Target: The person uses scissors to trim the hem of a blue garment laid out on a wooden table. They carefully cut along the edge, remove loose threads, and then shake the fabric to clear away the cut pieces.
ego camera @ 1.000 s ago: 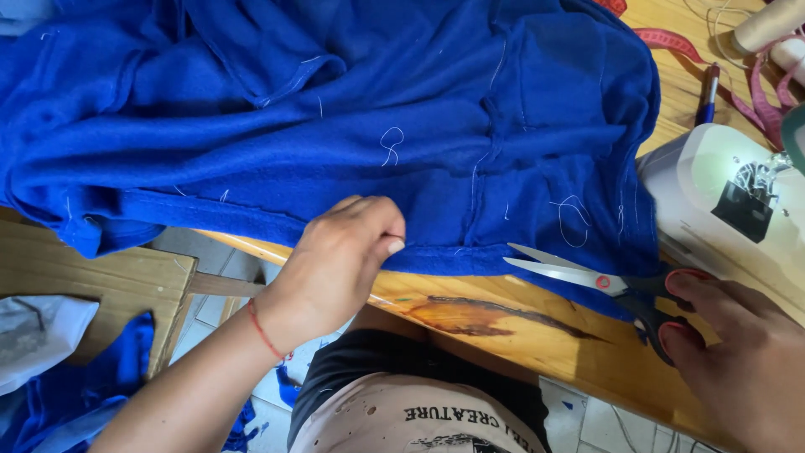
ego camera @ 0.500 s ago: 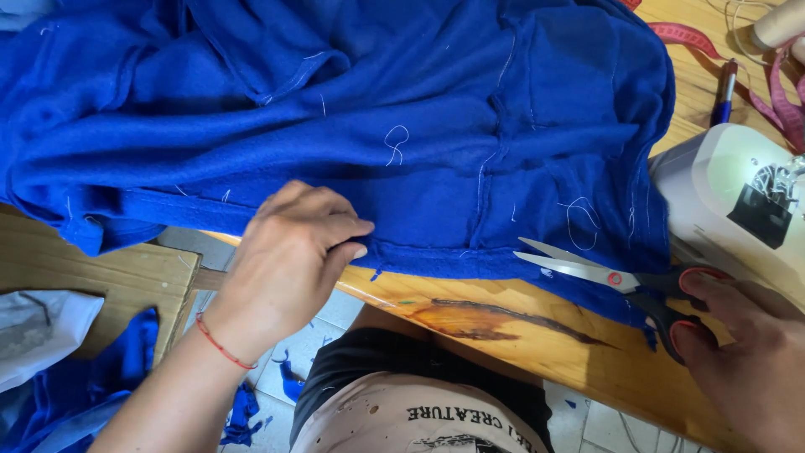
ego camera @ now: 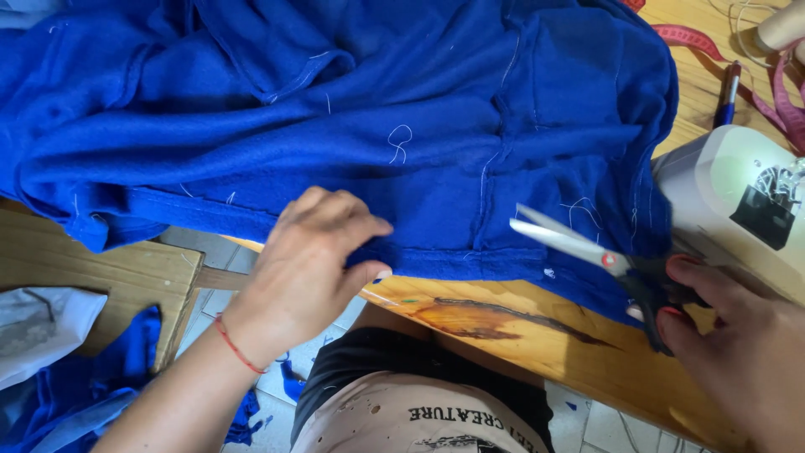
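Left hand: the left hand [ego camera: 314, 260] lies on the lower hem of the blue fleece garment [ego camera: 352, 126], fingers spread flat on top and thumb tucked under the edge, pinching the hem lightly where it hangs over the worktop [ego camera: 503, 323] rim.
Right hand: the right hand [ego camera: 738, 335] is closed through the dark handles of the scissors [ego camera: 587, 247]; the blades stand apart, tips pointing left over the hem, with no cloth visibly between them.
Garment: spread wide and rumpled across the wooden worktop, reaching from the far left to just beside the white sewing machine [ego camera: 738, 193].
Loose threads: several white thread ends [ego camera: 401, 143] curl off the seams in the middle and near the scissors.
Progress: judging by those threads left on the seams, the trimming looks only partly done; the stretch between the two hands seems the part in hand. Blue scraps [ego camera: 289, 390] lie on the floor below.
Around: a red measuring tape [ego camera: 688, 38] and a pen [ego camera: 728, 96] lie behind the machine; a lower wooden bench [ego camera: 109, 277] stands to the left.
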